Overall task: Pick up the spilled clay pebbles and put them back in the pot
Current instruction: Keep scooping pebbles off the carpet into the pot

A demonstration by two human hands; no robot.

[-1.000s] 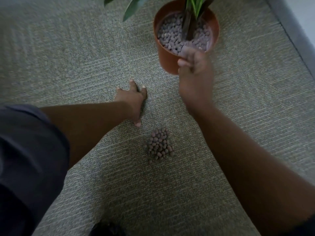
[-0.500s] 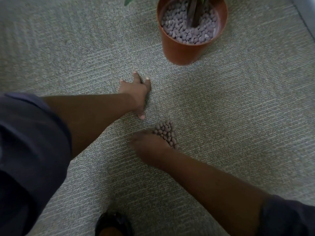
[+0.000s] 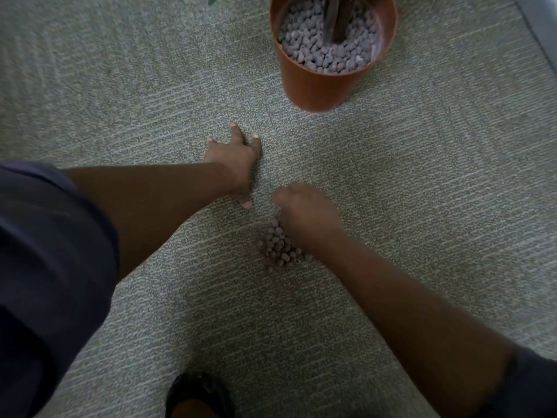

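A small heap of brown clay pebbles (image 3: 280, 245) lies on the grey-green carpet. My right hand (image 3: 304, 212) is curled over the heap's upper right part, fingers bent down into the pebbles and hiding some of them. My left hand (image 3: 236, 159) is pressed flat on the carpet just left and beyond the heap, fingers spread, holding nothing. The orange pot (image 3: 316, 86) stands farther away at the top, filled with the same pebbles (image 3: 325, 52) around dark plant stems.
A dark shoe (image 3: 197, 396) shows at the bottom edge. A pale wall base (image 3: 542, 22) runs along the top right corner. Open carpet (image 3: 452, 176) surrounds the heap and the pot.
My right hand came down from the pot's rim to the heap, then shifted from its left side to its upper right and curled over it. The left hand stayed planted.
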